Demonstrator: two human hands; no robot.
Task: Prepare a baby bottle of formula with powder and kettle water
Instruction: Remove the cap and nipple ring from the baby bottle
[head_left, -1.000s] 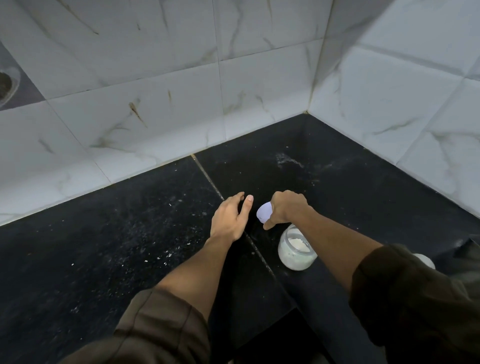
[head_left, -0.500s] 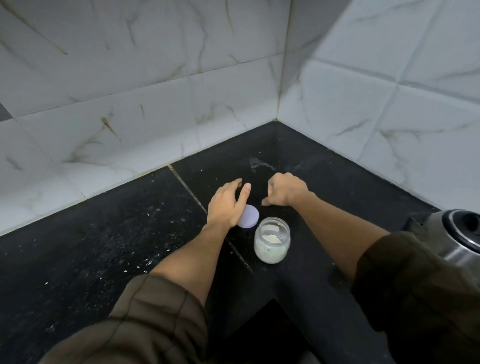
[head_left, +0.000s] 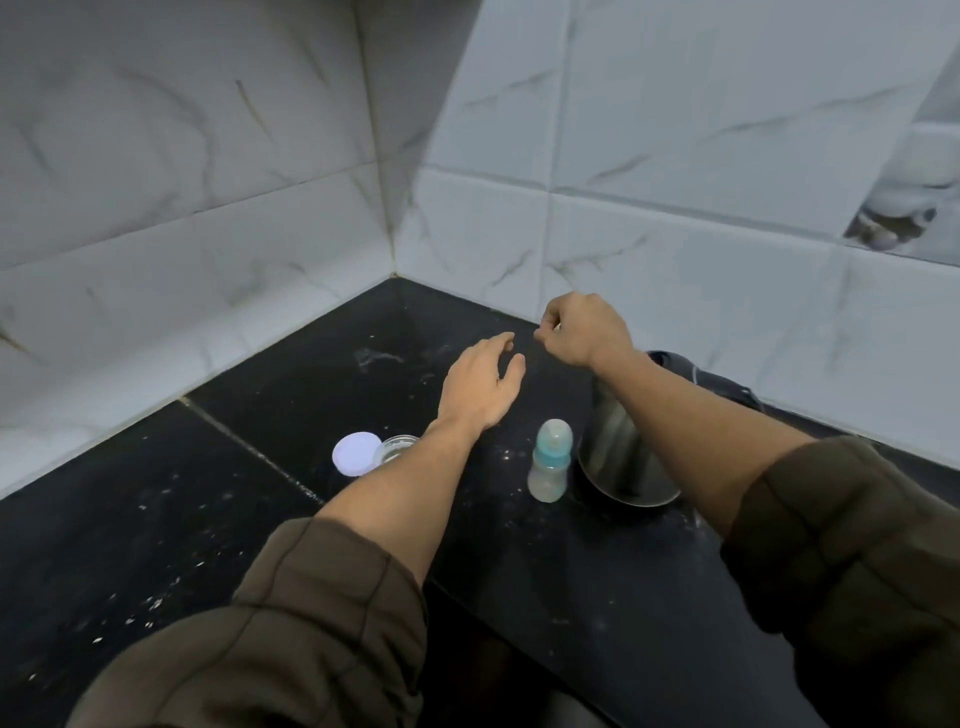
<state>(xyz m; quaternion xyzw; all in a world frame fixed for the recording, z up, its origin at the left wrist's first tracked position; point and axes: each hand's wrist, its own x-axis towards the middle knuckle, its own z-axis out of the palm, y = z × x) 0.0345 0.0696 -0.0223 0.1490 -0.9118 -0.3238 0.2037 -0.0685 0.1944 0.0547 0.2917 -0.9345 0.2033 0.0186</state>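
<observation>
Lid (head_left: 356, 453) now beside jar (head_left: 397, 447), left hand (head_left: 480, 387) risen, grip slack, right hand (head_left: 584, 332) curled, seemingly empty

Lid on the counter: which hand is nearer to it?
Left. The left hand is just up and to the right of the lid; the right hand is farther right, over by the kettle.

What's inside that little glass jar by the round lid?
The jar is open, its lid lying beside it. Only its rim shows; the left forearm covers the rest, hiding the contents.
</observation>
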